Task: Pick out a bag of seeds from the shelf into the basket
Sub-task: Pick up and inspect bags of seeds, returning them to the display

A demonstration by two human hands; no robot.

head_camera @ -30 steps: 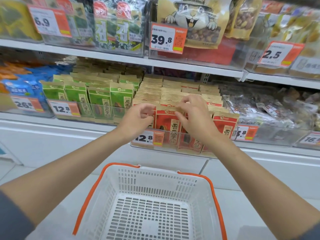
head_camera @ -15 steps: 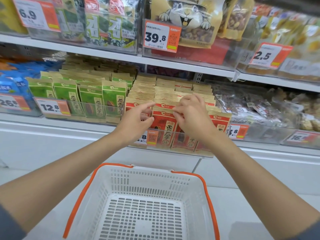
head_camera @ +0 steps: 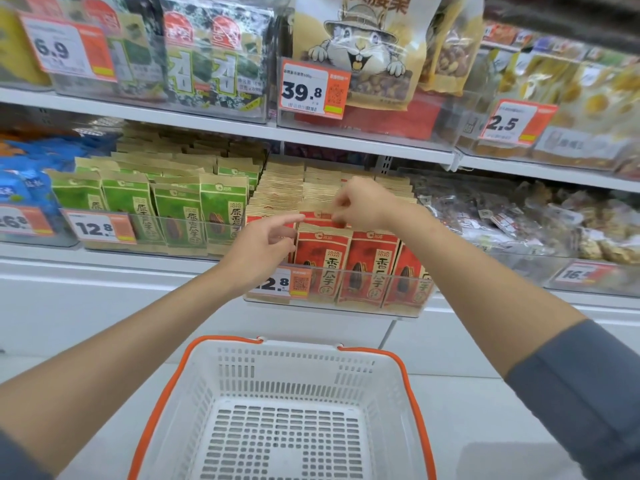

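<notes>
Seed bags (head_camera: 322,265) fill a clear-fronted shelf (head_camera: 138,268) (a shop's, seemingly); basket (head_camera: 294,372) below.

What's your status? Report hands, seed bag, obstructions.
Right hand pinches red seed bag, not yet lifted out. Left hand open alongside. Front-row bags stand before it; basket below.

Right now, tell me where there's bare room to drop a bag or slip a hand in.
The basket is bare inside, slotted floor bordered by white walls and orange rim. Crowded: the red seed bags stand packed tight, green bags beside them; the right hand pinches one top, the left hand reaches alongside.
</notes>
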